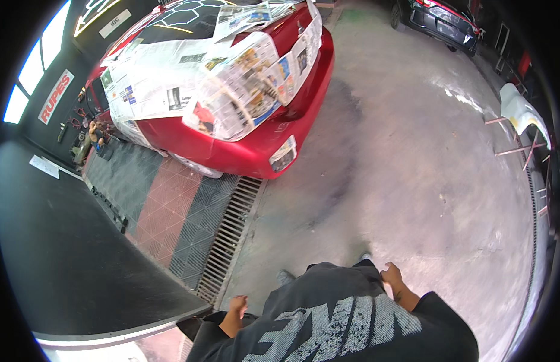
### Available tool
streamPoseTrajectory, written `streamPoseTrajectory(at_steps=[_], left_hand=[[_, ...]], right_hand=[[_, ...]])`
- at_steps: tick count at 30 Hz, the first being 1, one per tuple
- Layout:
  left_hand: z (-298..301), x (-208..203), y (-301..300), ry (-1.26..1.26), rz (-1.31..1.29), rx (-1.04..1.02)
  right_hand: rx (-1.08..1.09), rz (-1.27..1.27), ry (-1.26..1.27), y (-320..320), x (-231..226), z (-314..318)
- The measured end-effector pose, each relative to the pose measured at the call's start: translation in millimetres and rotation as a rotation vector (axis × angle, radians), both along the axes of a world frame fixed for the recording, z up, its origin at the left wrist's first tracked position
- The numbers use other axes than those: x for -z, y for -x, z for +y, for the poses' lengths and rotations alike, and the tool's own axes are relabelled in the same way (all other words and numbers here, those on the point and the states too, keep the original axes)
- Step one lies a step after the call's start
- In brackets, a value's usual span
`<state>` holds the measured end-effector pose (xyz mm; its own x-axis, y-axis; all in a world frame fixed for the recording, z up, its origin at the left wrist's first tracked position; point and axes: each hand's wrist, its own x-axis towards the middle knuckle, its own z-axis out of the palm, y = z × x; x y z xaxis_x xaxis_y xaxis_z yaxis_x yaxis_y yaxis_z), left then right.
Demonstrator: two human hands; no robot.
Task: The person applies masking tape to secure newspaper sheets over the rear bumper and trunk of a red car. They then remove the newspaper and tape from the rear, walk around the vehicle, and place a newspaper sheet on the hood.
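My left hand (238, 304) hangs low beside my dark shirt, its fingers curled in, and nothing shows in it. On the other side of my body, my right hand (391, 274) is also loosely closed, with nothing visible in its grip. Neither hand touches anything. Ahead to the left stands a red car (201, 142), its bumper toward me. Sheets of newspaper (150, 78) cover much of its body, and a small piece of paper masks a patch on the bumper (316, 99).
A floor drain grate (230, 232) runs along the grey and red tiles (165, 208) on the left. A dark wall panel (56, 241) stands at far left. A black car (439, 24) is parked at the back right. A pale body panel (521, 108) rests on a stand at right.
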<state>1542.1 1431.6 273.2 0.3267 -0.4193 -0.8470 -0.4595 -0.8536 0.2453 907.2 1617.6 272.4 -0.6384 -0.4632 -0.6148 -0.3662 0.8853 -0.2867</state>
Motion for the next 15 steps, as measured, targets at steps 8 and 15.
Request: streamPoseTrajectory(at_steps=[8,15], left_hand=[[-45,-42,187,0.201,-0.073,0.328],[-52,-62,297,0.242,-0.116,0.674]], right_hand=[[-0.164,-0.215,0.013,180,108,84],[0.330,-0.518,0.237,251,52,35]])
